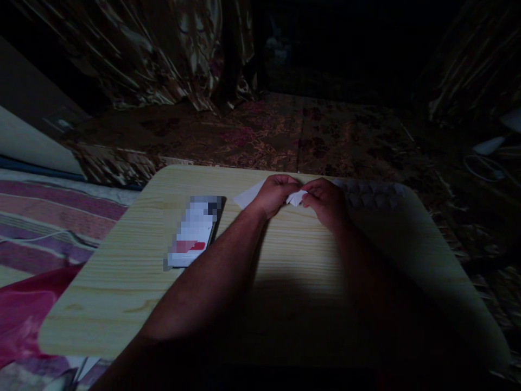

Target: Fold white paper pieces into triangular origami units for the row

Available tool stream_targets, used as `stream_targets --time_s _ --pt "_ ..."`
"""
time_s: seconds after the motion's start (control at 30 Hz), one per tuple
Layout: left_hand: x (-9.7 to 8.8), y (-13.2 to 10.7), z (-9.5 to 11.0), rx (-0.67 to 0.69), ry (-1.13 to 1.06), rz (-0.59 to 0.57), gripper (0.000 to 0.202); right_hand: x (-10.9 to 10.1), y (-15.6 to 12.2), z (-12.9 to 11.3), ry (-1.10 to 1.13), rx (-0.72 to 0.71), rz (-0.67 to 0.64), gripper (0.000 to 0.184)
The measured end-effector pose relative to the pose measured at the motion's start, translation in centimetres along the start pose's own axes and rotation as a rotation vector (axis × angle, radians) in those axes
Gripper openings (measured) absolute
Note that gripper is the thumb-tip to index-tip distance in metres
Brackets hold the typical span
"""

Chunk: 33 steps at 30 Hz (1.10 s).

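Near the far edge of the wooden table (301, 250), a small folded piece of white paper (296, 197) is held between my two hands. My left hand (277, 194) is closed, its thumb and fingers pinching the paper's left side. My right hand (324, 200) grips the right side with thumb and fingertips. Behind my left hand lies a flat white sheet of paper (247, 196), partly covered by it. Right of my right hand, several small folded paper pieces (372, 194) sit in rows, dim in the shadow.
A lit phone (194, 231) lies on the table left of my left forearm. Beyond the far edge is a surface with flowered cloth (277, 130) and a shiny curtain (183, 49). Striped bedding (61, 217) and a pink cloth (32, 309) are at the left. A white cable (484, 165) lies at right.
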<state>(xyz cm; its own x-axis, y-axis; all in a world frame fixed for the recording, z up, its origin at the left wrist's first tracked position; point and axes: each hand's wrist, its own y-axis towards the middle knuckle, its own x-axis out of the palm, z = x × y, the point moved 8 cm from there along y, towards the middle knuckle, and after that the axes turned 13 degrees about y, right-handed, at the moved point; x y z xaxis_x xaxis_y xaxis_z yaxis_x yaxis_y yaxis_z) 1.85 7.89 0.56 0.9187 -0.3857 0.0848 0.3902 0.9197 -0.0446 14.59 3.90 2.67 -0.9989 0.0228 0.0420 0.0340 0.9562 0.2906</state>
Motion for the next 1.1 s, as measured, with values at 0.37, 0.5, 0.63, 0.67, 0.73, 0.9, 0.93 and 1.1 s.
stream_targets --time_s 0.37,0.5,0.63,0.67,0.73,0.9,0.93,1.1 --pt "0.5 -0.3 0.1 -0.013 0.043 -0.088 0.018 0.3 0.0 0.7 0.129 0.110 -0.126 0.018" --pt "0.5 -0.5 0.1 -0.016 0.083 -0.110 0.017 0.5 -0.2 0.8 0.153 0.161 -0.188 0.019" --pt "0.6 -0.6 0.2 -0.022 0.116 -0.124 0.017 0.3 -0.2 0.9 0.155 0.163 -0.192 0.019" --pt "0.6 -0.6 0.2 -0.023 0.119 -0.118 0.017 0.2 -0.2 0.8 0.154 0.161 -0.181 0.020" --pt "0.5 -0.6 0.2 -0.020 0.123 -0.107 0.017 0.0 -0.1 0.8 0.150 0.163 -0.162 0.021" --pt "0.5 -0.4 0.0 -0.016 0.122 -0.115 0.016 0.0 -0.2 0.7 0.142 0.169 -0.182 0.025" --pt "0.5 -0.4 -0.1 -0.017 0.121 -0.119 0.016 0.0 -0.2 0.7 0.148 0.167 -0.196 0.026" --pt "0.6 -0.2 -0.5 -0.019 0.148 -0.137 0.015 -0.2 -0.2 1.2 0.165 0.178 -0.235 0.030"
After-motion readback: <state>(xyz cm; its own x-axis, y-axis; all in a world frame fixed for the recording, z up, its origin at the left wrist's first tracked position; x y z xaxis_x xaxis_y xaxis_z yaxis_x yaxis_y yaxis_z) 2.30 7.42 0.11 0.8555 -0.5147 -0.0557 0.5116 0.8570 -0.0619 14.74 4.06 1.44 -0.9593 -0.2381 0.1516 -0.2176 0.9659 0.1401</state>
